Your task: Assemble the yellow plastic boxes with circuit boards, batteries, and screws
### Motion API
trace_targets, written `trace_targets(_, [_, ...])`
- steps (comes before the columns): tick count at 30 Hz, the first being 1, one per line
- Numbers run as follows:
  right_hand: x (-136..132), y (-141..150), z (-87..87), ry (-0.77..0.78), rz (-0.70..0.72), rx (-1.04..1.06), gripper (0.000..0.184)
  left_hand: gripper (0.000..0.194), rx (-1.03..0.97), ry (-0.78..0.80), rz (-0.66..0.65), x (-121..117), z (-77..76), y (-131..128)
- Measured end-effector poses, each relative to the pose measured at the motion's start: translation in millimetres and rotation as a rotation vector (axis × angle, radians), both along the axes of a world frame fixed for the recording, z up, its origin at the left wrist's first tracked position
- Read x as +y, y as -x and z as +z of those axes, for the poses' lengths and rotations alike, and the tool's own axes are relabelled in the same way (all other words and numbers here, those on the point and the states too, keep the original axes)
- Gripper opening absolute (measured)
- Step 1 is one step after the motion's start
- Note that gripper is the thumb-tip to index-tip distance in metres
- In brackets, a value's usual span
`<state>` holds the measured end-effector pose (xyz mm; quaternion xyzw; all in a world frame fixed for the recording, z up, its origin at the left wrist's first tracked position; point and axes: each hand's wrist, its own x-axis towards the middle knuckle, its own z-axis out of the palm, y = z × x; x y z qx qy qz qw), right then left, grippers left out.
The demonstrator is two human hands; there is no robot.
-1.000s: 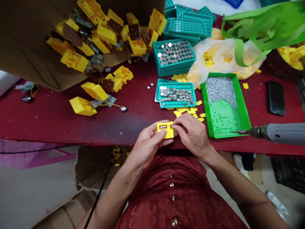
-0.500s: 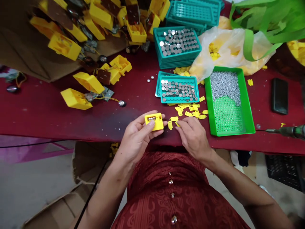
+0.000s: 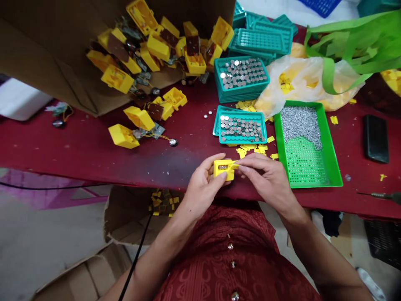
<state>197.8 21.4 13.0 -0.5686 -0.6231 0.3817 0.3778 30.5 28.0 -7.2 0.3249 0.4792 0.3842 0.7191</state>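
Observation:
In my left hand [image 3: 205,182] is a small yellow plastic case [image 3: 228,175], its battery slot facing up with button cells [image 3: 223,167] inside. My right hand [image 3: 266,175] pinches a small yellow battery cover [image 3: 234,165] at the right edge of the case's slot. Whether the cover touches the case I cannot tell. Just beyond my hands, loose yellow covers [image 3: 247,149] lie scattered in front of a teal tray [image 3: 242,140] of button cells.
A green tray [image 3: 336,167] of small screws stands on the right, with a screwdriver tip [image 3: 371,195] and a black phone [image 3: 376,139] beyond it. Yellow cases with wires [image 3: 123,136] lie at left before a cardboard box [image 3: 46,54]. Stacked teal trays [image 3: 241,94] stand behind.
My right hand has lifted a yellow cover off the table and brought it to the case in my left hand. The view has shifted, so the table's things appear lower and mostly further right.

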Motion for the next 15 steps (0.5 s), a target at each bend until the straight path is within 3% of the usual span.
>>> trace_targets(7, [1.9,11.1,3.6,0.19,-0.049,0.1,0.002,0.05,0.074,-0.072,-0.052,-1.1,2.1,-2.1])
trace_targets(12, [1.5,15.5,1.7,0.257,-0.114,0.152,0.003,0.047,0.337,-0.24,-0.117,-6.0,3.6,-2.3])
trace_targets(15, [-1.7,17.0,2.5,0.265,-0.15,0.148,0.004,0.048,0.375,-0.297,-0.139,-9.3,6.6,-1.6])
